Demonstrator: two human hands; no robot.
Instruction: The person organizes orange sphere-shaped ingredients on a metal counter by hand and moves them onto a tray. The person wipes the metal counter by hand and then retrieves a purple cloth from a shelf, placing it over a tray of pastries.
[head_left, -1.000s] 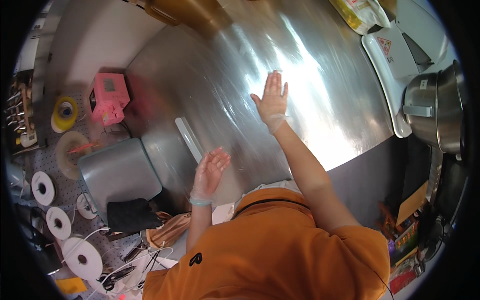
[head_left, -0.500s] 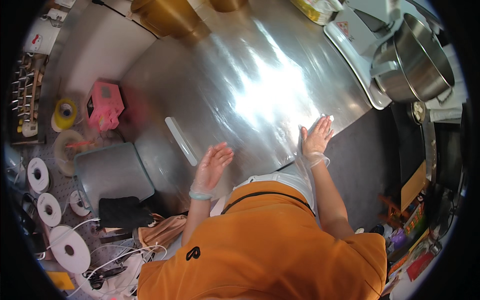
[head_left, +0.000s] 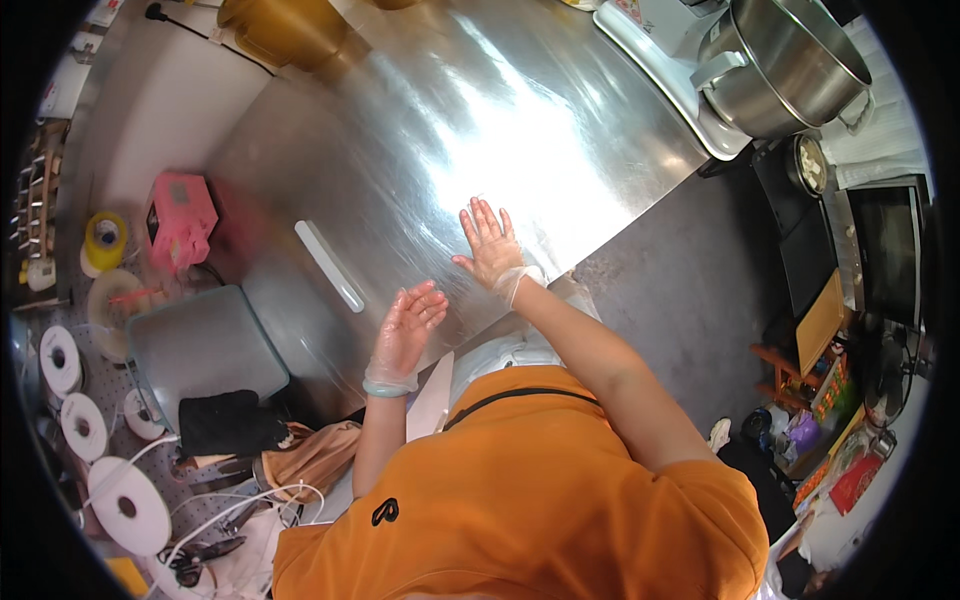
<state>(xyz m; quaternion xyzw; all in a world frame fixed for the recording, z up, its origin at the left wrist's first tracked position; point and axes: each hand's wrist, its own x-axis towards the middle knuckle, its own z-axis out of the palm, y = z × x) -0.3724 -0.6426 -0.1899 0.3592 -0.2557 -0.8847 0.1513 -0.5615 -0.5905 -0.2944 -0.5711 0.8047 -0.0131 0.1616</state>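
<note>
Left hand (head_left: 408, 325) is hanging open just right of the white bar (head_left: 329, 266), fingers slightly curled, empty. Right hand (head_left: 488, 243) is facing palm-down over the steel bench (head_left: 400, 150), farther right of the bar, open and empty; can't tell if it's touching. Bar is lying on the bench. Pink machine (head_left: 180, 222) is standing left of the bar, steel pot (head_left: 785, 80) is sitting well right of it.

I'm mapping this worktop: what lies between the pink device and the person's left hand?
In the head view, a narrow white bar lies on the metal tabletop between the pink device and the left hand.
</note>
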